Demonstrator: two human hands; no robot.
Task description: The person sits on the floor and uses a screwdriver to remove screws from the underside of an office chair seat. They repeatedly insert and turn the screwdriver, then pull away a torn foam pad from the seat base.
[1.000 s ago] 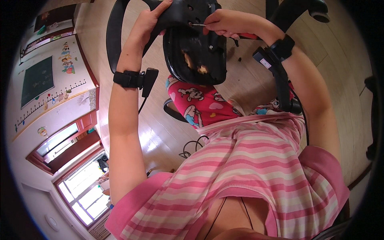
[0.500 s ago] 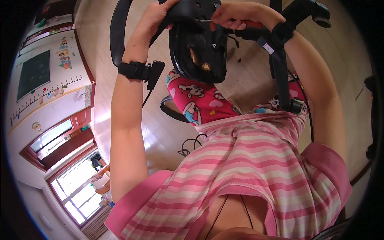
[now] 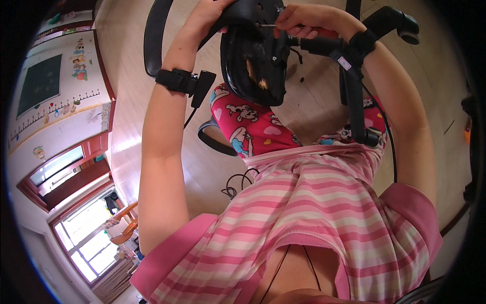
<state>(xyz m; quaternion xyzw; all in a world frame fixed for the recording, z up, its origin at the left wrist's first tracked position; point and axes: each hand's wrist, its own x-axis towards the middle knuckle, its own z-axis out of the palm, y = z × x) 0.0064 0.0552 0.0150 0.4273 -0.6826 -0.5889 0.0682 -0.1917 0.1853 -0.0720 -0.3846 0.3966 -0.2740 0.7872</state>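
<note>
A black swivel chair lies tipped over before me, the underside of its seat [image 3: 271, 71] turned toward me with torn covering and tan padding showing. At the top edge my left hand [image 3: 208, 14] is closed on a curved black chair part [image 3: 238, 17], its fingers partly hidden behind it. My right hand [image 3: 302, 21] grips a screwdriver [image 3: 267, 25]. Its thin metal shaft points left at the curved part near a hole, and some red shows by the palm. Whether the tip sits in a screw is too small to tell.
The chair's base leg [image 3: 351, 96] and casters [image 3: 409, 36] stand near my right forearm. Black armrest loops [image 3: 154, 45] lie on the left. A cable [image 3: 235, 185] coils on the pale floor [image 3: 197, 177]. Bands with black devices [image 3: 177, 81] circle both wrists.
My hands, the screwdriver and the upper chair parts appear slightly farther right, while the room at left has shifted left in view. Both grips look the same.
</note>
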